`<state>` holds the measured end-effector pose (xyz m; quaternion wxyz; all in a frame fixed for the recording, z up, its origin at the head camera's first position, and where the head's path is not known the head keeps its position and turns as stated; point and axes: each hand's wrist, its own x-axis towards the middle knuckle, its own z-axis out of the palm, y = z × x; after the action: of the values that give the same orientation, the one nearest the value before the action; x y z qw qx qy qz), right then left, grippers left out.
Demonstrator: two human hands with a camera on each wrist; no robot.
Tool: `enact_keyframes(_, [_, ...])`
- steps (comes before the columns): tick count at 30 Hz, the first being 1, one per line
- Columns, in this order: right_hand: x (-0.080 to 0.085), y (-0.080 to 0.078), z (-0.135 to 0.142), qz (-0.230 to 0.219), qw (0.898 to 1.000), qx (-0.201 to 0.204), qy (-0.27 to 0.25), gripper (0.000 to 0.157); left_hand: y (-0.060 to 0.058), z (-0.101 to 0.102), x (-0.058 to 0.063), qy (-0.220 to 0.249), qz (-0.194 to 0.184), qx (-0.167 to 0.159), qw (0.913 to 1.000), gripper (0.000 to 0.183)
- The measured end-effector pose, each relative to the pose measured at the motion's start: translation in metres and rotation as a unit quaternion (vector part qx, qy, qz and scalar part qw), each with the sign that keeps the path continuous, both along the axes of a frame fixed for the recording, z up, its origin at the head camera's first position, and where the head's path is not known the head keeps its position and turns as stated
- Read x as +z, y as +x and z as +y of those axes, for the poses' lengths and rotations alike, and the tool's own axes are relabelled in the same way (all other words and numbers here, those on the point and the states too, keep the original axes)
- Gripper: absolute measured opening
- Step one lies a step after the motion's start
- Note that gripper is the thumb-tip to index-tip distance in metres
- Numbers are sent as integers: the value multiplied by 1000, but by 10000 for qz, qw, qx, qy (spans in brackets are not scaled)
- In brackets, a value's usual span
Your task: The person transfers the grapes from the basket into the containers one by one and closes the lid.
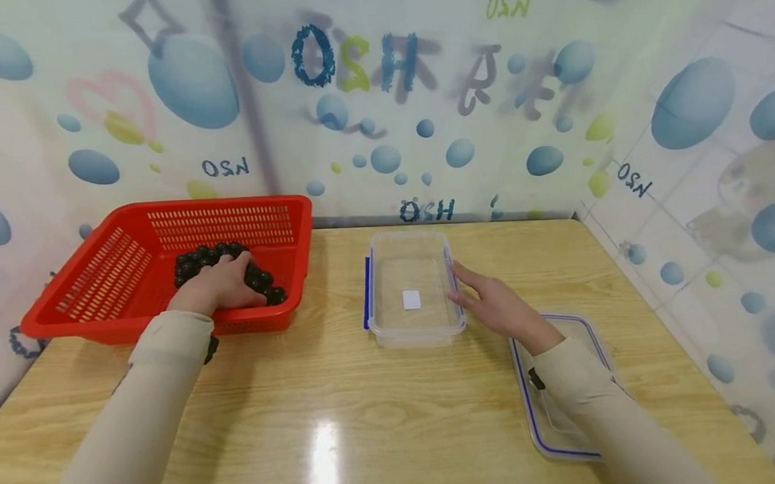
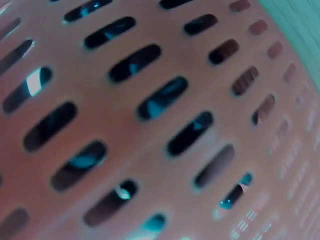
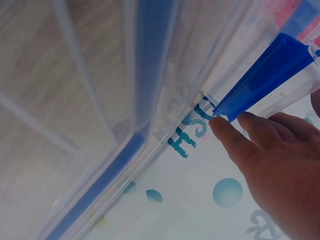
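My left hand (image 1: pixel 221 283) reaches down into the red plastic basket (image 1: pixel 302 239). Its fingers and thumb lie spread among small, round, glossy black balls (image 1: pixel 194 261); the fingertips are hidden, so their grip cannot be made out. Dark shapes appear through the slots of the basket wall (image 2: pixel 120 110) in the left wrist view. At the right side of a clear plastic box (image 1: pixel 424 317) is my right hand (image 1: pixel 492 306), its extended fingers touching that side. The right wrist view has its fingertips against a blue latch flap (image 3: pixel 265 70). A small white label is on the box.
Partly under the right forearm lies a clear lid (image 1: pixel 542 427) with a blue seal, flat on the wooden table (image 1: pixel 370 418). A patterned covering (image 1: pixel 381 125) rises behind and to the right of the table.
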<state>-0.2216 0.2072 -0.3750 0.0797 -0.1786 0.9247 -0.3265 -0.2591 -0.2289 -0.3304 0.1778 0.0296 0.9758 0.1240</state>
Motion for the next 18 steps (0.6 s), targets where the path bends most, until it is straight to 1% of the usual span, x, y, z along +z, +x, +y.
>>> enact_keyframes(6, [-1,1,0,-6,10000,-43,26,65,-1,-2,-5,134,403,229,9988,83])
enact_keyframes(10, [-2,1,1,43,10000,-67,2,65,0,-3,-2,364,752,417,9956,79])
enact_keyframes(12, [-2,2,1,63,10000,-61,-16,65,2,-3,3,539,972,527,9924,78])
enact_keyframes(14, [-1,1,2,69,10000,-52,-41,65,5,-2,11,699,1283,608,9874,78])
enact_keyframes(16, [-1,1,2,65,10000,-48,-49,65,8,0,22,843,1638,670,9806,79])
enact_keyframes(18, [-1,0,2,64,10000,-42,-54,65,12,6,34,955,2038,709,9718,79])
